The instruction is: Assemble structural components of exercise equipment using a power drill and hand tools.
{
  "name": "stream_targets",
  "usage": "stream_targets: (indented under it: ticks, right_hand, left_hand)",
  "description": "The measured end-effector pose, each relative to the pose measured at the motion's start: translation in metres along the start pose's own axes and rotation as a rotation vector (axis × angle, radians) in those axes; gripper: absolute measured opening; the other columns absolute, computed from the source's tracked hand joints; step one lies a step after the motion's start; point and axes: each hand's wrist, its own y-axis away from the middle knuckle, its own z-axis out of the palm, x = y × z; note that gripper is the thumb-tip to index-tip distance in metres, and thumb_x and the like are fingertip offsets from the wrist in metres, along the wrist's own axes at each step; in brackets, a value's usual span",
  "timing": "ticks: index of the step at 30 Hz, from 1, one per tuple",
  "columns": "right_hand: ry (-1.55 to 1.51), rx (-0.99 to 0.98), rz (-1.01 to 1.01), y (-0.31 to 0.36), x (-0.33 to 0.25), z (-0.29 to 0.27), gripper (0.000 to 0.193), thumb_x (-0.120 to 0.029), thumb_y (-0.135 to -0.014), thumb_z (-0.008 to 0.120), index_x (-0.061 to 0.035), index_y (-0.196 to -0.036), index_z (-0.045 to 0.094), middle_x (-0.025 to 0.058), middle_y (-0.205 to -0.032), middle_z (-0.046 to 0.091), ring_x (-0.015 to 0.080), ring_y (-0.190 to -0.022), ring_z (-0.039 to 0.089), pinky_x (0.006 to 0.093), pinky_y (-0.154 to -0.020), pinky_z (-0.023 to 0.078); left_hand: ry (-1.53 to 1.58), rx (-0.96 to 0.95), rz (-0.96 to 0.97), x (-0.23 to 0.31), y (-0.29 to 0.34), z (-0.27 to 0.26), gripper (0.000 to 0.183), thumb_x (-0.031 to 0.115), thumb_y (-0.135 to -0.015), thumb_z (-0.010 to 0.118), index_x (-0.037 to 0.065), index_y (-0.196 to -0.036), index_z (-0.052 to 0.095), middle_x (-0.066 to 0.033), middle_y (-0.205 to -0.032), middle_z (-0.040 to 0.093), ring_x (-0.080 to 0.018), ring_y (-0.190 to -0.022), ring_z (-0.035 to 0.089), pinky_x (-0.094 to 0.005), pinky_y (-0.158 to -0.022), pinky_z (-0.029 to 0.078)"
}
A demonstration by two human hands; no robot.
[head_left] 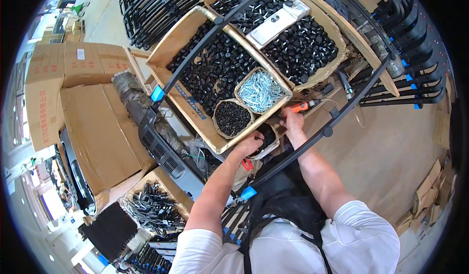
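Observation:
My left hand (pixel 248 145) dips into a small carton of tiny black parts (pixel 268 137) at the near edge of a wooden bin (pixel 198 116). Its fingers are drawn together, and whatever they pinch is hidden. My right hand (pixel 293 120) is closed round an orange and black power screwdriver (pixel 298 107), just right of that carton. Inside the bin, one carton holds silver screws (pixel 261 92) and another holds small black screws (pixel 233 118). A black tubular frame (pixel 312 139) slants between my body and the bin. Beside my left wrist is a red-handled tool (pixel 247 164).
Black caps (pixel 215 59) fill the bin, and black knobs with studs (pixel 305 49) fill its neighbour, under a white bracket-like piece (pixel 278 24). Large cardboard boxes (pixel 97 132) stand left, above a carton of cables (pixel 154 205). Curved black tubes (pixel 415 64) hang at the right.

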Motion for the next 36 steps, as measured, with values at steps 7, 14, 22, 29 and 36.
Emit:
stream_targets:
  ticks: [7, 14, 22, 29, 36]
  right_hand:
    - [-0.523, -0.607, 0.148, -0.024, -0.037, -0.083, 0.035, -0.024, -0.095, 0.067, -0.0160, -0.129, 0.061, 0.0076, -0.090, 0.072, 0.0160, -0.068, 0.066, 0.0247, -0.045, 0.042]
    - [-0.356, -0.591, -0.065, 0.055, -0.024, -0.121, 0.066, -0.019, -0.100, 0.066, -0.0220, -0.161, 0.043, 0.0089, -0.119, 0.068, 0.0234, -0.112, 0.067, 0.0383, -0.092, 0.059]
    - [-0.187, -0.529, -0.150, 0.145, -0.007, -0.199, 0.054, -0.015, -0.099, 0.069, -0.0092, -0.150, 0.050, 0.0095, -0.131, 0.068, 0.0265, -0.121, 0.067, 0.0327, -0.082, 0.058]
    - [0.609, -0.695, -1.070, 0.276, -0.121, -0.194, 0.061, -0.011, -0.096, 0.072, 0.0011, -0.149, 0.046, 0.0208, -0.136, 0.065, 0.0291, -0.131, 0.061, 0.0417, -0.109, 0.049]
    - [0.514, -0.960, -1.252, 0.295, -0.175, -0.110, 0.052, -0.004, -0.093, 0.073, 0.0036, -0.140, 0.052, 0.0232, -0.135, 0.065, 0.0265, -0.125, 0.063, 0.0418, -0.112, 0.046]
  left_hand:
    - [0.767, -0.147, -0.208, 0.014, -0.005, 0.002, 0.016, 0.025, -0.101, 0.063, 0.011, -0.094, 0.061, 0.0013, -0.080, 0.056, -0.0091, -0.060, 0.047, -0.0239, -0.048, 0.034]
    - [1.021, -0.558, -0.122, -0.009, -0.019, 0.009, 0.016, 0.025, -0.101, 0.063, 0.010, -0.107, 0.065, -0.0004, -0.085, 0.058, -0.0081, -0.054, 0.044, -0.0218, -0.042, 0.032]
    - [1.150, -0.476, -0.009, 0.020, 0.025, 0.007, 0.022, 0.029, -0.111, 0.052, 0.009, -0.106, 0.060, -0.0026, -0.086, 0.062, -0.0116, -0.059, 0.047, -0.0242, -0.046, 0.037]
    - [1.259, -0.436, 0.290, 0.046, 0.081, 0.010, 0.023, 0.025, -0.113, 0.051, 0.005, -0.117, 0.062, -0.0056, -0.093, 0.067, -0.0210, -0.080, 0.066, -0.0311, -0.065, 0.055]
    - [1.438, -0.185, 0.498, 0.053, 0.148, 0.019, 0.024, 0.025, -0.113, 0.054, 0.006, -0.124, 0.063, -0.0040, -0.103, 0.069, -0.0200, -0.093, 0.071, -0.0285, -0.071, 0.056]
